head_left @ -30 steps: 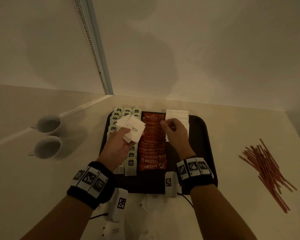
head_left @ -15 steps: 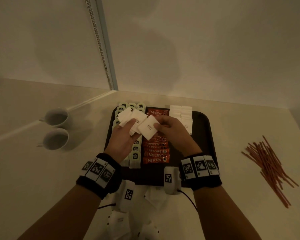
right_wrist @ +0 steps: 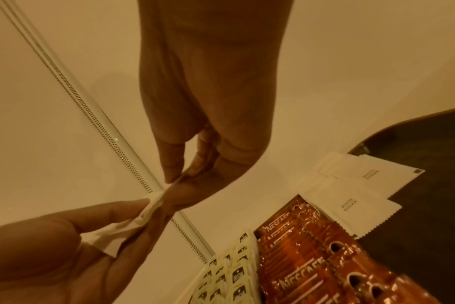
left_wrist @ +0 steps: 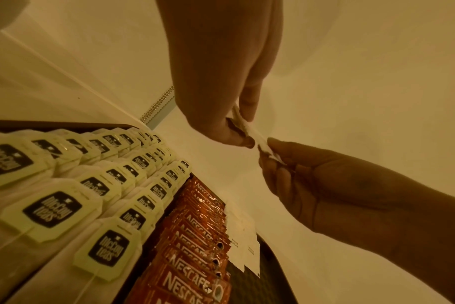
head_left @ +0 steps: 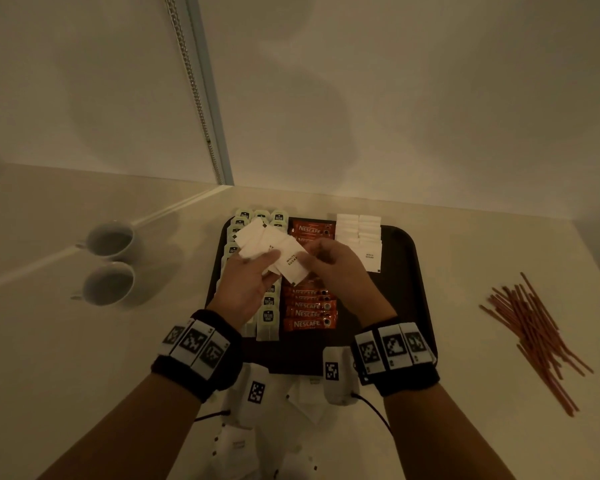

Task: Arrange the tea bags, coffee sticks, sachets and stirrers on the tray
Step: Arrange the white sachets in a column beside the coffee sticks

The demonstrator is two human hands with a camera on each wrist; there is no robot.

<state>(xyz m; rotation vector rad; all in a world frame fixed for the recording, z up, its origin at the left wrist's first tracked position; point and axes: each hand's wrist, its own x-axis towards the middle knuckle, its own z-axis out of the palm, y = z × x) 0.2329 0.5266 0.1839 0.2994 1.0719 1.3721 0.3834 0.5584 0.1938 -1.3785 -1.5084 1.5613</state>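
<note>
My left hand (head_left: 269,263) holds a fan of white sugar sachets (head_left: 257,240) above the tea bags. My right hand (head_left: 310,254) pinches the nearest sachet (head_left: 293,263) of that fan at its right edge. In the left wrist view the sachets (left_wrist: 249,128) show edge-on between both hands. The black tray (head_left: 400,271) carries columns of tea bags (head_left: 267,317) on the left, a row of orange coffee sticks (head_left: 309,313) in the middle and two rows of sachets (head_left: 359,233) at the back right. Red stirrers (head_left: 534,330) lie on the counter to the right.
Two white cups (head_left: 110,239) stand left of the tray. More loose sachets (head_left: 309,393) lie on the counter in front of the tray, partly hidden by my wrists. A wall rises just behind the tray. The tray's right part is bare.
My right hand left the sachet rows on the tray, came over to the fan in my left hand and took hold of one sachet. The left hand stayed over the tea bags.
</note>
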